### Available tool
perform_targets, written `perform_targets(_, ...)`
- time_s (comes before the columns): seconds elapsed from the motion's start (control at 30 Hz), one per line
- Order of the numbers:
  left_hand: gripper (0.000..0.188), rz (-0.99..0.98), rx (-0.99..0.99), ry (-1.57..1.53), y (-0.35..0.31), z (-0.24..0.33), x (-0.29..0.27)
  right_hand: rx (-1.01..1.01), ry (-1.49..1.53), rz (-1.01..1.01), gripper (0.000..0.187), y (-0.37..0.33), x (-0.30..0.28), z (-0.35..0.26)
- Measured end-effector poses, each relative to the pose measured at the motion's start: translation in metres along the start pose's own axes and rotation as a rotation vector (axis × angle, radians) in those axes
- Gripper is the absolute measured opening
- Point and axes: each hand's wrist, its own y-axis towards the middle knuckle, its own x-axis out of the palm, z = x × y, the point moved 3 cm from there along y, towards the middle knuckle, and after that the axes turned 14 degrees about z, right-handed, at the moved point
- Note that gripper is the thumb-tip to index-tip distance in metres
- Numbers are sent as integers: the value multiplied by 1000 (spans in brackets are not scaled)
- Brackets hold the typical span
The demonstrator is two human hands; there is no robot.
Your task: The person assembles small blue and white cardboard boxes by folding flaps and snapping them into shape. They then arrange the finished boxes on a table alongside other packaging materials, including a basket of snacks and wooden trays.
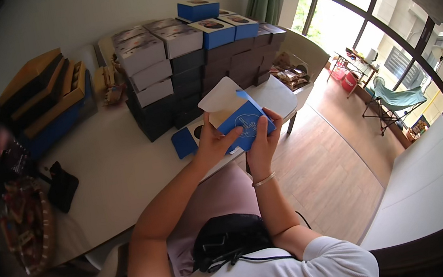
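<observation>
A blue cardboard box (246,118) is held up between both hands, just off the table's front edge. Its wide flap stands raised, showing a pale inside, and line art marks the blue face. My left hand (213,142) grips the box from its left, thumb lying across the blue face. Around the right end of the box, my right hand (260,145) is closed. Behind my left hand, another blue box piece (183,145) lies on the table, partly hidden by the hand. What is inside the held box cannot be seen.
Stacked boxes (186,63) in white and dark colours fill the back of the white table (105,196), with blue boxes (217,32) on top. At left are yellow-and-black trays (37,88), a dark phone stand (61,186) and a snack basket (28,227). A folding chair (395,96) stands far right.
</observation>
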Motion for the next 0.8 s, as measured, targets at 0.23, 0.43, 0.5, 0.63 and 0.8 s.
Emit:
perform_targets(0.23, 64, 99, -23, -21, 3, 7, -10, -6, -138, -218, 38, 4, -1, -14)
perform_targets(0.43, 75, 46, -524, -43, 4, -6, -15, -115, -192, -471, 60, 8, 6, -11)
perform_targets(0.5, 85, 26, -576, -213, 4, -2, -14, -101, -251, -514, 61, 5, 8, -9)
perform_targets(0.63, 89, 122, -539, -262, 11, 8, -19, -1, -286, -592, 62, 5, 11, -10)
perform_targets(0.8, 76, 92, -520, -207, 15, 1, -23, -34, -266, -651, 58, 6, 7, -6)
